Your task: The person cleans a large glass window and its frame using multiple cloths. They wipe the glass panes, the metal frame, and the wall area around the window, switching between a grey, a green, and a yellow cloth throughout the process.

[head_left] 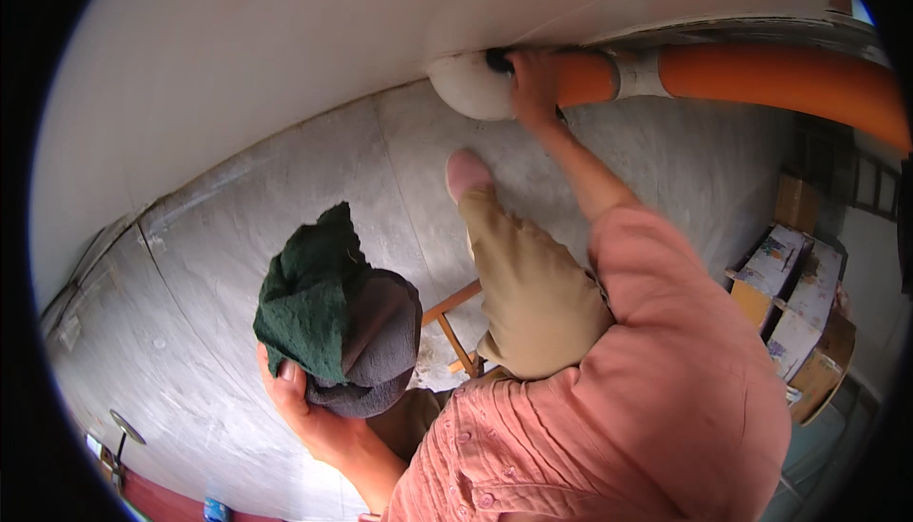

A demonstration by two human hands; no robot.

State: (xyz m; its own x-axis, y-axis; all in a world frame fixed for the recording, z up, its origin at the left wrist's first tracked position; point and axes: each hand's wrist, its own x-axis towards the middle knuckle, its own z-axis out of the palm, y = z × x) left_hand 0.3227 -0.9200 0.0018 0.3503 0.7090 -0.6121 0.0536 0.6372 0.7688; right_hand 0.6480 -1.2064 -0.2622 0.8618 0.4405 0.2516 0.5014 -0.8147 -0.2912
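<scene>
My left hand point(309, 417) is closed around a bundle of cloths at the lower left of the head view. A dark green cloth point(309, 284) with ragged edges lies on top, over a folded grey cloth point(385, 351). Up at the wall, my right hand point(534, 89) reaches to an orange pipe point(585, 78), right beside its white elbow point(471, 87). Its fingers curl over the pipe's top and are partly hidden. Something black point(498, 60) shows at the fingertips against the elbow; I cannot tell what it is.
A white coupling point(639, 74) joins the orange pipe to a longer orange length point(780, 85) running right along the wall point(285, 37). Wooden bars point(451, 303) show beside my bent leg. Several boxes point(789, 284) stand at the right. A blue object point(216, 509) sits at the lower left.
</scene>
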